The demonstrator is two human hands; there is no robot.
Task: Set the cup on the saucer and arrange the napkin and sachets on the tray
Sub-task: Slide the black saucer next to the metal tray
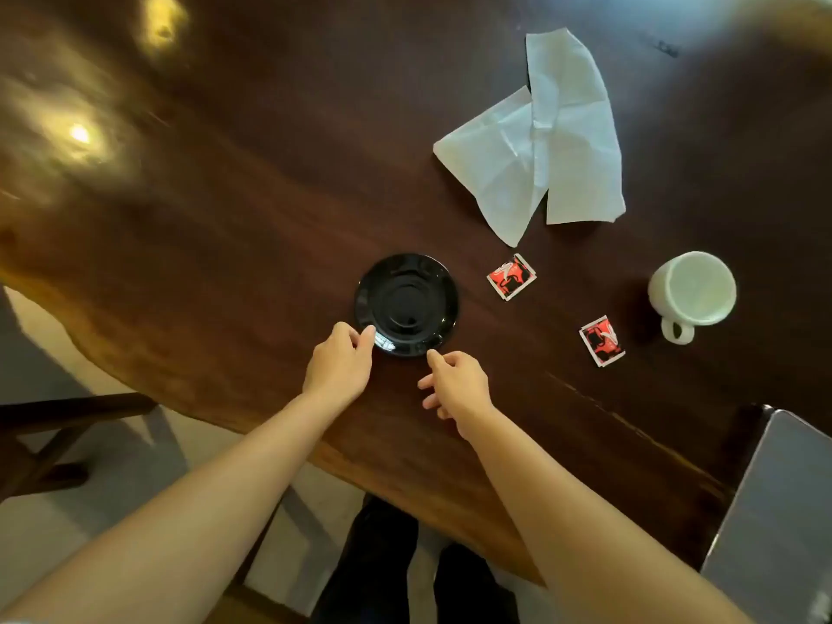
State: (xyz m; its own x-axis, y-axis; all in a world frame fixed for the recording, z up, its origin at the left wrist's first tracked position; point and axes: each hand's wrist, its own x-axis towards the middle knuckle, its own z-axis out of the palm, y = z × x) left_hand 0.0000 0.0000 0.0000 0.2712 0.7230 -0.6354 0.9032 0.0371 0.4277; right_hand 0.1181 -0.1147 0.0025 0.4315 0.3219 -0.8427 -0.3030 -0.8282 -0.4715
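Near the front edge of the dark wooden tabletop [270, 209], both hands sit at the black saucer [406, 304]: the left hand [338, 365] has thumb and forefinger narrowed onto its near-left rim, while the right hand [457, 384] touches the near-right rim with one forefinger, its other fingers loosely spread and holding nothing. The white cup [692, 290] stands well apart to the right, handle pointing toward the person, so the right hand is the nearer one for fetching it. Two red sachets [511, 277] [602, 340] lie between saucer and cup; the rumpled napkin [538, 141] lies beyond them. A grey tray [783, 511] shows at the lower right
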